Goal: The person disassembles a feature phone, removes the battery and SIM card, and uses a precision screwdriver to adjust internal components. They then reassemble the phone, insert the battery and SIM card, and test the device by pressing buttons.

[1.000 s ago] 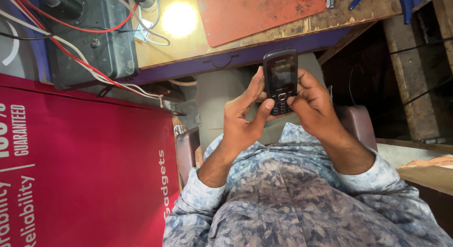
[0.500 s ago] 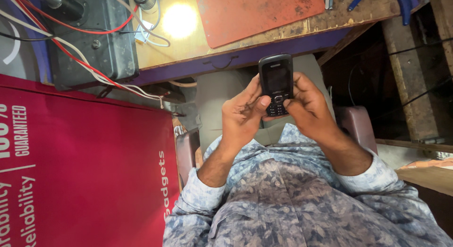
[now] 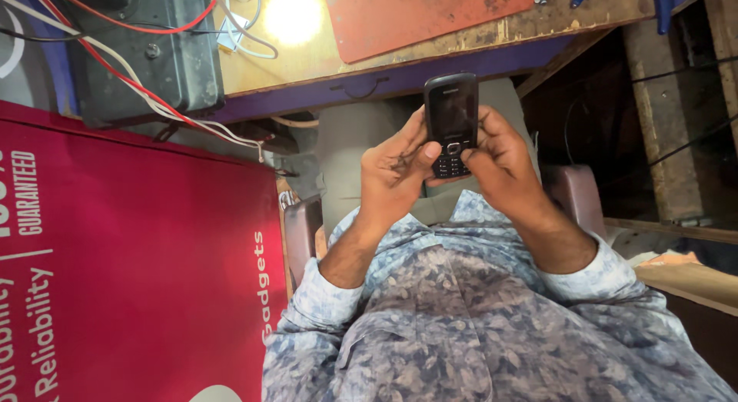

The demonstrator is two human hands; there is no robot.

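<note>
Both hands grip the phone (image 3: 451, 124) over the lap, at 6 o'clock from the table (image 3: 323, 56) edge. Left hand (image 3: 396, 171) is clamped on its lower side, thumb on keypad; right hand (image 3: 500, 160) is clamped opposite. Recommended: support the phone's back and press keys squarely.

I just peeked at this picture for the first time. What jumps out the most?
Right in the middle, two hands hold a small black keypad phone, the left hand and right hand wrapped around its lower half. A big red banner with white lettering fills the left side. At the top, a bright glare of light shines on the wooden workbench, beside a dark metal box with red and white wires.
</note>
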